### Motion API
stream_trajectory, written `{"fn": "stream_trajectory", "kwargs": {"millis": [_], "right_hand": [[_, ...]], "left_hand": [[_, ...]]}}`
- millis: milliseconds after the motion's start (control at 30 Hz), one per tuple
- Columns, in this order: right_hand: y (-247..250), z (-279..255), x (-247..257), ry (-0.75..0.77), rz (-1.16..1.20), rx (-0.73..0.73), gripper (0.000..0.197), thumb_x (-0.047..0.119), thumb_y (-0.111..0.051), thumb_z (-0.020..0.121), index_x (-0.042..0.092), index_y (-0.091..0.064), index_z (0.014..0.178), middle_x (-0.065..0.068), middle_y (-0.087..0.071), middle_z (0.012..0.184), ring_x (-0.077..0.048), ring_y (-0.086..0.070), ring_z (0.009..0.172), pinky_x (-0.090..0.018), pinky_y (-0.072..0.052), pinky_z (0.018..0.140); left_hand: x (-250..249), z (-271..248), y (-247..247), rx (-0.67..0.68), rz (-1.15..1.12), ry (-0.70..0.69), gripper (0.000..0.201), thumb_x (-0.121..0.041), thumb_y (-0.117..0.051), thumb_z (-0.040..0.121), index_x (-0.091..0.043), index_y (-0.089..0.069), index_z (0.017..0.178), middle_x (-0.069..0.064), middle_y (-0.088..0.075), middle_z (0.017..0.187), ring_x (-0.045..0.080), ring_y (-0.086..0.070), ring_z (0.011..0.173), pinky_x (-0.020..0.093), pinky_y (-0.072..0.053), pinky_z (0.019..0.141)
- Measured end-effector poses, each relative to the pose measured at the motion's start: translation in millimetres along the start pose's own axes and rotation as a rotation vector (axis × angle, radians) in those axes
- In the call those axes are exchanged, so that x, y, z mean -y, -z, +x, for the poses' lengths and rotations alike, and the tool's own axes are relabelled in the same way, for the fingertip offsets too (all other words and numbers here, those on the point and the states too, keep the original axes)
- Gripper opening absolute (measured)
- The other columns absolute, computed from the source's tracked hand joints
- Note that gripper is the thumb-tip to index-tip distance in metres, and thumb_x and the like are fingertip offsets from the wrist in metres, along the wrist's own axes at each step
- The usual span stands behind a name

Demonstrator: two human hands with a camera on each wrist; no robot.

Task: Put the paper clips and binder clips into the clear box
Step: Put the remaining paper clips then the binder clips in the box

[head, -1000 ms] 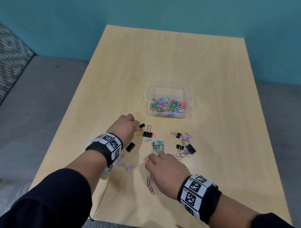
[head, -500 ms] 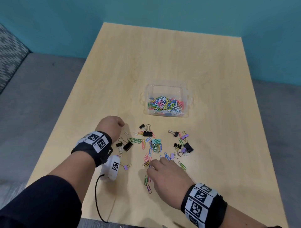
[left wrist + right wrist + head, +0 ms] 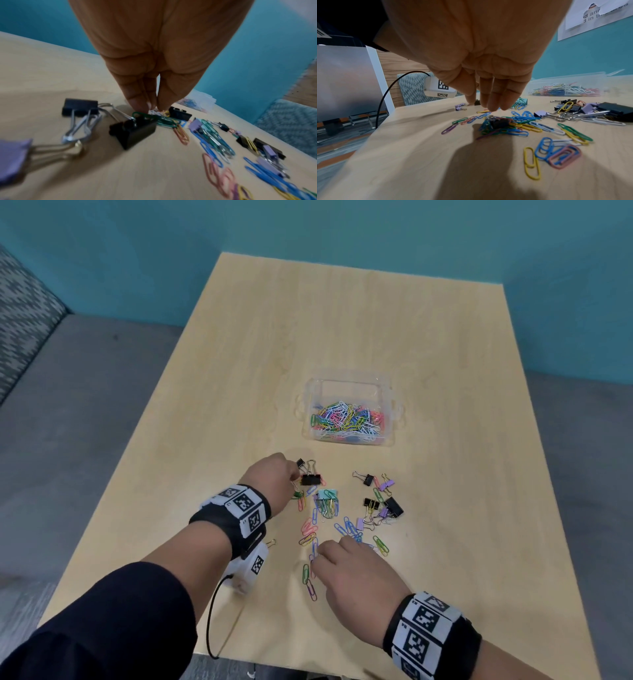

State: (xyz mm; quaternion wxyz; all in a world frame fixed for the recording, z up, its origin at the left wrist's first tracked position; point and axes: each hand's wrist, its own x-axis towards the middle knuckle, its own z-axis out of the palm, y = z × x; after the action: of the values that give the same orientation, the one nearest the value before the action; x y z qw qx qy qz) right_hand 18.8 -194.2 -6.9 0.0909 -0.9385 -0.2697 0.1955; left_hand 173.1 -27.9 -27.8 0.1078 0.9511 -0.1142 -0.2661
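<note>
The clear box sits mid-table with many coloured paper clips inside. Loose paper clips and binder clips lie scattered in front of it. My left hand is down at the left of the pile, beside a black binder clip. In the left wrist view its fingertips and thumb pinch small paper clips on the wood, next to green clips. My right hand hovers at the near side of the pile, and in the right wrist view the right hand has its fingers straight and holds nothing.
A wooden table stands against a teal wall, with grey floor on both sides. A teal binder clip lies mid-pile. A white tagged device with a black cable hangs under my left wrist near the front edge.
My left hand, drawn back to the left half a second ago, has moved right again onto the clips by the black binder clip. My right hand has hardly moved.
</note>
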Motion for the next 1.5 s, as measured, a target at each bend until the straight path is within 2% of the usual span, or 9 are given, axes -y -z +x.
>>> {"fn": "stream_trajectory", "kwargs": {"millis": [300,433,600,733,867,1067,1233,1367,1500], "right_hand": [[-3.8,-12.4,-1.3,0.007,0.031,-0.052,0.027,0.016,-0.033,0.07,0.021,-0.048,0.092,-0.001,-0.059,0.095,-0.025,-0.052,0.079,-0.037,-0.049,0.063],[-7.5,-17.1,-4.6,0.011,0.034,-0.058,0.022,0.015,-0.05,0.068,0.022,-0.045,0.088,0.0,-0.058,0.091,-0.024,-0.051,0.078,-0.036,-0.048,0.06],[-4.9,-19.8,-8.3,-0.006,0.033,-0.054,0.022,0.015,-0.053,0.068,0.021,-0.051,0.089,0.0,-0.06,0.095,-0.024,-0.052,0.079,-0.035,-0.048,0.061],[-7.0,-21.6,-10.8,-0.012,0.034,-0.04,0.022,0.014,-0.048,0.07,0.021,-0.051,0.09,0.0,-0.059,0.096,-0.025,-0.05,0.08,-0.036,-0.048,0.062],[-5.3,-22.4,-13.2,-0.014,0.03,-0.061,0.022,0.017,-0.035,0.07,0.022,-0.046,0.089,0.001,-0.06,0.095,-0.023,-0.052,0.078,-0.034,-0.049,0.061],[-0.6,-21.1,-17.2,-0.021,0.015,-0.051,0.027,0.018,-0.037,0.071,0.02,-0.053,0.093,0.0,-0.061,0.1,-0.025,-0.052,0.083,-0.035,-0.049,0.064],[6.0,-1.0,-22.4,-0.06,0.012,-0.121,0.024,0.013,-0.058,0.071,0.016,-0.054,0.095,-0.007,-0.06,0.102,-0.03,-0.051,0.087,-0.04,-0.048,0.066],[10.6,21.9,-28.8,-0.132,-0.003,-0.162,0.025,0.012,-0.061,0.071,0.013,-0.057,0.096,-0.009,-0.058,0.104,-0.031,-0.05,0.089,-0.041,-0.046,0.07],[17.0,42.4,-42.7,-0.286,0.001,-0.221,0.02,0.014,-0.062,0.072,0.015,-0.055,0.091,-0.007,-0.057,0.091,-0.032,-0.049,0.084,-0.041,-0.041,0.068]], "left_hand": [[-21.2,-36.0,-31.4,-0.048,0.044,-0.154,0.021,-0.008,-0.049,0.083,-0.015,-0.066,0.091,0.007,-0.053,0.097,0.03,-0.056,0.085,0.033,-0.042,0.067],[-14.6,-30.1,-32.4,-0.155,0.004,-0.096,0.024,0.001,-0.046,0.079,-0.015,-0.06,0.091,0.007,-0.049,0.092,0.03,-0.052,0.075,0.032,-0.037,0.058],[-16.4,-30.6,-36.7,-0.126,0.063,-0.17,0.023,-0.003,-0.047,0.082,-0.017,-0.064,0.09,0.004,-0.05,0.093,0.028,-0.053,0.079,0.038,-0.047,0.064],[-22.0,-23.8,-21.6,-0.271,-0.033,-0.152,0.025,-0.003,-0.05,0.082,-0.011,-0.065,0.1,0.01,-0.053,0.097,0.033,-0.053,0.086,0.041,-0.047,0.07],[-38.6,-5.7,-4.1,-0.188,0.29,-0.312,0.05,-0.003,-0.054,0.073,-0.02,-0.051,0.12,0.007,-0.048,0.104,0.029,-0.044,0.091,0.039,-0.044,0.069],[-51.4,0.4,8.1,-0.065,0.602,-0.45,0.033,-0.008,-0.055,0.072,-0.018,-0.052,0.103,0.005,-0.047,0.104,0.028,-0.045,0.094,0.035,-0.033,0.068],[-28.3,8.2,2.6,-0.282,0.317,-0.333,0.022,-0.007,-0.057,0.066,-0.014,-0.061,0.086,0.007,-0.055,0.088,0.03,-0.046,0.08,0.041,-0.045,0.063],[3.8,9.0,3.6,-0.335,0.21,-0.132,0.026,-0.009,-0.057,0.072,-0.014,-0.064,0.098,0.009,-0.058,0.097,0.032,-0.048,0.088,0.042,-0.047,0.07],[5.8,4.2,-3.9,-0.375,0.175,-0.169,0.028,-0.01,-0.059,0.072,-0.012,-0.064,0.099,0.009,-0.058,0.095,0.032,-0.048,0.084,0.043,-0.047,0.071]]}}
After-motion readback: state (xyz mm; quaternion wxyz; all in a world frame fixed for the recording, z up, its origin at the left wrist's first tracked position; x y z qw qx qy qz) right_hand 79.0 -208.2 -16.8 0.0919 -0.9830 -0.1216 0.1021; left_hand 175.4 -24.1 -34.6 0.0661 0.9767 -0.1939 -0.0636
